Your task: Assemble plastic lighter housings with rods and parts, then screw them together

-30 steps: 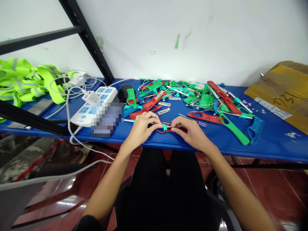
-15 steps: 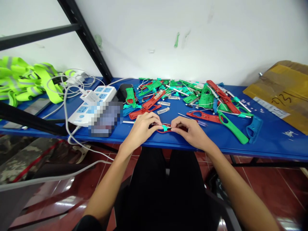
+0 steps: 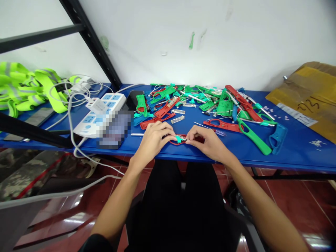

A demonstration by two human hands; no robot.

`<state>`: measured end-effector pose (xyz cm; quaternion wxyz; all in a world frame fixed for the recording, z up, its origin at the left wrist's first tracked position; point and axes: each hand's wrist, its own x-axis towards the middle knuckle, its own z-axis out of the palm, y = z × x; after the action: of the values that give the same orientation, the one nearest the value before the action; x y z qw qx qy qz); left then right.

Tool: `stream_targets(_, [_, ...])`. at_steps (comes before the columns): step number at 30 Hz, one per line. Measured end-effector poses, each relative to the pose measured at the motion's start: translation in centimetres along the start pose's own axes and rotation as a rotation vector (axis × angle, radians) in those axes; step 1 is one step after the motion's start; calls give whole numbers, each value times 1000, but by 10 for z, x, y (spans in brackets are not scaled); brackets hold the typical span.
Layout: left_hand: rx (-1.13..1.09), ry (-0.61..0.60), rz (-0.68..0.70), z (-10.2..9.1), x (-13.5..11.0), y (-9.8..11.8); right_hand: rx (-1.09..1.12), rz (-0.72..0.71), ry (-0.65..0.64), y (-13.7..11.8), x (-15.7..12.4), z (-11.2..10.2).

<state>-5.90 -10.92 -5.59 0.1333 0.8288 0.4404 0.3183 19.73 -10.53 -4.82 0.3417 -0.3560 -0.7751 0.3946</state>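
Observation:
In the head view, an opened red gas lighter with a green trigger piece and thin white wires lies at the table's front edge. My left hand is closed around its left end. A metal tube sticks out to the left from under that hand. With thumb and forefinger my right hand pinches a small dark part at the lighter's right end; the fingertips cover most of it. A screwdriver lies just behind my right hand.
Behind my hands is a heap of red, green and blue lighter shells and clear fuel tanks. A white power strip, phone and cables are at left. A cardboard box stands right, near a green shell.
The view has shifted very slightly. Both hands stay at the red lighter, with only a tiny change in the fingers.

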Motion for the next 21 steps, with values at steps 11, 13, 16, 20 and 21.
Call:
stream_targets(11, [-163,74,85,10,-5,-4,137,72,-15,-3,1,-1])
stream_targets(13, [-168,77,92,10,-5,-5,156,81,-17,-4,2,-1])
stream_targets(16, [-174,86,119,10,-4,-6,177,100,-9,-5,2,-1])
stream_targets(20, [-167,62,118,8,-4,-5,171,121,22,-3,4,0])
stream_targets(21, [-162,53,118,8,-4,-5,157,120,29,-3,4,1])
